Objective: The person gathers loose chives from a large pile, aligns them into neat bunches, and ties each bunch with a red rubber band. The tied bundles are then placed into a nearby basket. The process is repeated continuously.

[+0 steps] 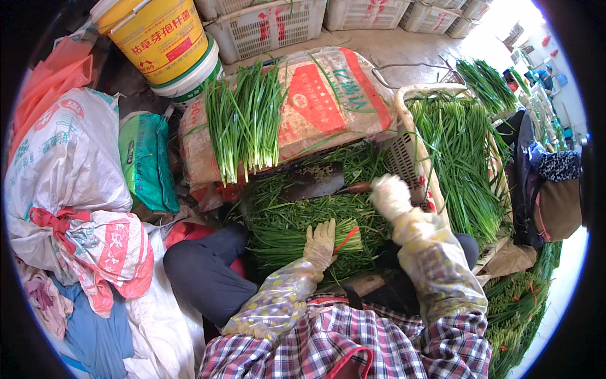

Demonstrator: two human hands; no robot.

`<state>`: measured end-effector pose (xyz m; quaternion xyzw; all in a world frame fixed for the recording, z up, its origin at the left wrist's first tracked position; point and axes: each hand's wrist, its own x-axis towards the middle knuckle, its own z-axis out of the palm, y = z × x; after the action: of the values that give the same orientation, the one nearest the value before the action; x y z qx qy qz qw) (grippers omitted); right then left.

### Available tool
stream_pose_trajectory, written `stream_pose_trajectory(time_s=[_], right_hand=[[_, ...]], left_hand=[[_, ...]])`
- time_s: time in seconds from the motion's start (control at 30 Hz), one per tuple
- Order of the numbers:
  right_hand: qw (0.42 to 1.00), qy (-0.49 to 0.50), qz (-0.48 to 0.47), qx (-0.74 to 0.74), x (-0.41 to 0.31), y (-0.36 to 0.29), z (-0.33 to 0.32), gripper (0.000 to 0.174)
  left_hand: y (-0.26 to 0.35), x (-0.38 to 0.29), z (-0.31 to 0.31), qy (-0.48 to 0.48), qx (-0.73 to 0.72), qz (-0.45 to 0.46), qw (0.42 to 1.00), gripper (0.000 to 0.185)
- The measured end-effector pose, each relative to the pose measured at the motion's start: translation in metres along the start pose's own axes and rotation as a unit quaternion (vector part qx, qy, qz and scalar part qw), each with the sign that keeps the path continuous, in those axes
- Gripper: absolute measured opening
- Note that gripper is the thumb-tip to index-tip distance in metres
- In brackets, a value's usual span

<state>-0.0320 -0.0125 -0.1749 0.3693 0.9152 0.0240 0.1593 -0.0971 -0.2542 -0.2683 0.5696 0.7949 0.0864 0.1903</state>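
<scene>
My left hand [320, 242], in a pale glove, lies over a bundle of green garlic chives [279, 242] and holds it down. An orange band [347, 238] circles the bundle near its cut ends, which point right. In my gloved right hand [391, 195], somewhat blurred, is the wooden handle [359, 187] of a broad-bladed knife [312, 188]. Its dark blade points left, above the bundle, with bits of plant stuck on it. Loose chive clippings [303, 208] lie beneath both. Patterned plastic sleeves cover my forearms.
Beyond the clippings, a stuffed woven sack [312, 102] carries loose chives [246, 118]. To my right, a plastic crate [435, 180] holds more chives [454, 156]; tied bundles [509, 308] lie behind it. Buckets [161, 42] and white sacks [71, 156] stand left; crates [270, 28] line the back.
</scene>
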Motion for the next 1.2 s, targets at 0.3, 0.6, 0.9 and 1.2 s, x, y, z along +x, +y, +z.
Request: stream_pose_trajectory(time_s=[0.3,0.6,0.9,1.2], right_hand=[[0.962,-0.228,-0.099,0.111,-0.038,-0.058,0.083,0.023],[0.960,-0.160,-0.198,0.118,-0.039,-0.068,0.091,0.020],[0.903,-0.255,-0.189,0.289,-0.043,-0.058,0.059,0.025],[0.905,-0.304,-0.160,0.249,-0.036,-0.057,0.077,0.033]], left_hand=[[0.003,0.000,0.012,-0.002,0.044,-0.005,0.999,0.131],[0.002,0.000,0.013,-0.016,0.059,0.007,0.998,0.127],[0.002,-0.002,0.004,-0.036,0.062,0.014,0.997,0.126],[0.002,0.001,0.000,-0.037,0.075,0.039,0.996,0.126]])
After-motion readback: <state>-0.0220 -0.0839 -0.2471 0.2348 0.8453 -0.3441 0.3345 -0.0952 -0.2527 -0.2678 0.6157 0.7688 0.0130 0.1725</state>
